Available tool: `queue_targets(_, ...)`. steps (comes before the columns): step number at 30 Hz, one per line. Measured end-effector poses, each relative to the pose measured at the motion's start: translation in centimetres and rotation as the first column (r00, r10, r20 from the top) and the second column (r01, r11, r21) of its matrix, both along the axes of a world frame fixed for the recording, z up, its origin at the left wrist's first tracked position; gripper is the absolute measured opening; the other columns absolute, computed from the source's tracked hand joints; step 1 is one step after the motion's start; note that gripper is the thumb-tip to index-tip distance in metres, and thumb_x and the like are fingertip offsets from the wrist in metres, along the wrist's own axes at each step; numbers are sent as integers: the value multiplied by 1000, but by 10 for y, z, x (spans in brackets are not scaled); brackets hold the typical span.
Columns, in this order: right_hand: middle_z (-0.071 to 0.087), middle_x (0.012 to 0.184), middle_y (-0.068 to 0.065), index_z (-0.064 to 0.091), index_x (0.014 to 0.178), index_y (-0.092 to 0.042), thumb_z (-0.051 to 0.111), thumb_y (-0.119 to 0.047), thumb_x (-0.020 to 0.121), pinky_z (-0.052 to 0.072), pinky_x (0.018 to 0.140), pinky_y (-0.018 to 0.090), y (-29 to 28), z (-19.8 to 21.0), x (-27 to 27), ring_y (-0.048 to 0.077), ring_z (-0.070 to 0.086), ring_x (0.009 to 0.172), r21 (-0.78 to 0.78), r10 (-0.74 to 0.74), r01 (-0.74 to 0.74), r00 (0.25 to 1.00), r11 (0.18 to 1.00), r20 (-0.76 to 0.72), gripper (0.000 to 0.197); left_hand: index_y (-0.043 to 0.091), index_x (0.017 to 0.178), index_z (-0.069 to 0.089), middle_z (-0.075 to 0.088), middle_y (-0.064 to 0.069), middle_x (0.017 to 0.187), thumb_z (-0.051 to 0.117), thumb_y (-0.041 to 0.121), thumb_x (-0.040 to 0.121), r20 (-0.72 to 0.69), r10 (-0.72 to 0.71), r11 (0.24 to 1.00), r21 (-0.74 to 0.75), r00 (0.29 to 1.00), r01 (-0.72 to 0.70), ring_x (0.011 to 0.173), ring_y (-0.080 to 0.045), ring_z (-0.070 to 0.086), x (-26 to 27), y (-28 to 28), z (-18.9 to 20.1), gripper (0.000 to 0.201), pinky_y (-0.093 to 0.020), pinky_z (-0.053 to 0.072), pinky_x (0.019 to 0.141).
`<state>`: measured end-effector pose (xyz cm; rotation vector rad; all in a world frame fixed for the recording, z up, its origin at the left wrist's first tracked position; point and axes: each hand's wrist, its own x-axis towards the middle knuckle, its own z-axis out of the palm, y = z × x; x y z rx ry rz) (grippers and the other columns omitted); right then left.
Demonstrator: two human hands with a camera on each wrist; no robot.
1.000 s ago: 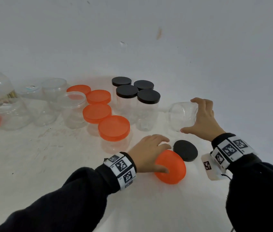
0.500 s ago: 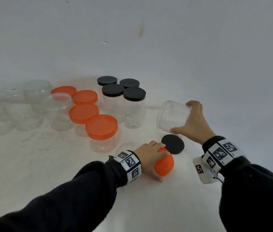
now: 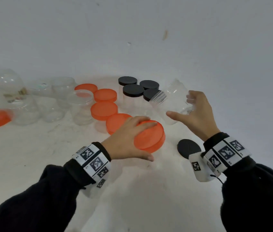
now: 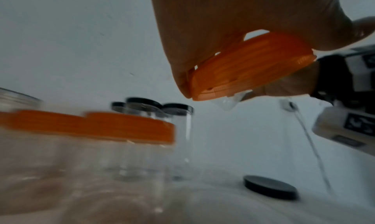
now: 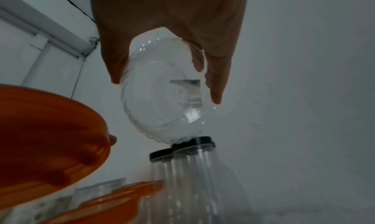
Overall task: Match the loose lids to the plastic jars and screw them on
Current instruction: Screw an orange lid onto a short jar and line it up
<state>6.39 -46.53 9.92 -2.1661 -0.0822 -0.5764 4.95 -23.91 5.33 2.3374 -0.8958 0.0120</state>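
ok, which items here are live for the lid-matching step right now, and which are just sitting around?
In play:
- left hand gripping the loose orange lid
- right hand holding the lidless clear jar, tilted
- loose black lid on the table

Idle:
- four black-lidded jars, already capped
- orange-lidded jars
- clear jars at far left

Bare table (image 3: 132, 190) lies open at 6 o'clock. Capped orange jars (image 3: 104, 111) and black-lidded jars (image 3: 133, 91) crowd 11 to 12; a loose black lid (image 3: 186, 148) sits at 3.
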Motion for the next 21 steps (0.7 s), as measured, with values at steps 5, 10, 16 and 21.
queue_targets(5,47,119,4,36,110,-18,91,-24,52,47,87,33,50,7,13,16,49,107,79,140,-140,990,987,4,80,47,134,27,25,17,139,47,90,50,59,185,981,-69,981,-180,127,-3,18,-3,76,3,97,-31,20,107)
queue_targets(10,41,118,4,37,115,-19,90,-30,42,44,82,22,109,4,23,15,48,105,79,277,-274,961,959,-28,90,51,130,28,27,16,138,46,91,50,54,341,940,-38,939,-339,122,1,17,-17,144,-5,92,-28,19,105)
queue_targets(16,36,116,-2,37,128,-14,90,-33,52,38,78,15,179,-6,20,9,43,102,35,407,-407,902,913,-143,94,49,130,29,31,7,143,43,95,44,45,488,872,11,871,-489,122,-5,19,-35,213,-14,98,-29,19,106)
queue_targets(21,36,118,-2,36,126,-13,85,-37,60,41,88,26,223,-28,11,13,44,106,16,444,-458,850,889,-283,85,47,130,30,32,4,143,38,98,42,16,587,809,29,809,-587,125,-13,23,-43,261,-23,102,-30,19,105)
